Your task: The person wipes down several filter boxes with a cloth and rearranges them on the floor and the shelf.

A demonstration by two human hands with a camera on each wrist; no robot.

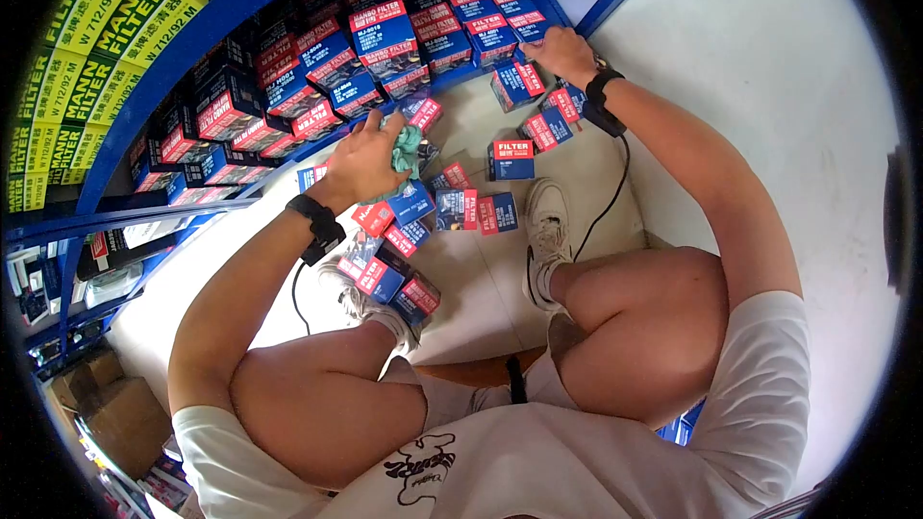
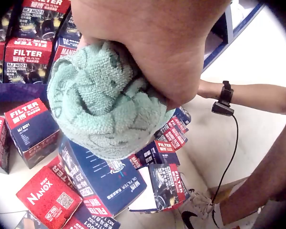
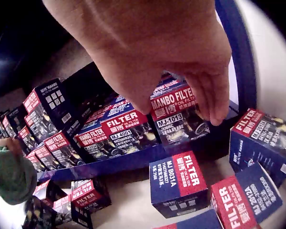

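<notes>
My left hand (image 1: 361, 163) grips a bunched green towel (image 2: 105, 100) above several filter boxes on the floor. Beneath the towel in the left wrist view are a large blue oil filter box (image 2: 105, 179) and a red Nanox box (image 2: 48, 198). At the right end of the shelf, my right hand (image 3: 157, 52) holds a red and blue oil filter box (image 3: 175, 114) marked MJ-1013, thumb on one side and fingers on the other. Beside it stands another filter box (image 3: 128, 131) marked MJ 4001. A box marked MJ B031A (image 3: 177, 183) sits on the floor just below.
Rows of filter boxes (image 1: 385, 34) fill the blue-framed lower shelf (image 3: 114, 164). Yellow-green Mann Filter boxes (image 1: 91, 48) are stacked at left. A white wall (image 1: 760, 115) rises at right. Loose boxes lie between my shoes (image 1: 548, 231), and a black cable (image 1: 615, 202) hangs from the right wrist.
</notes>
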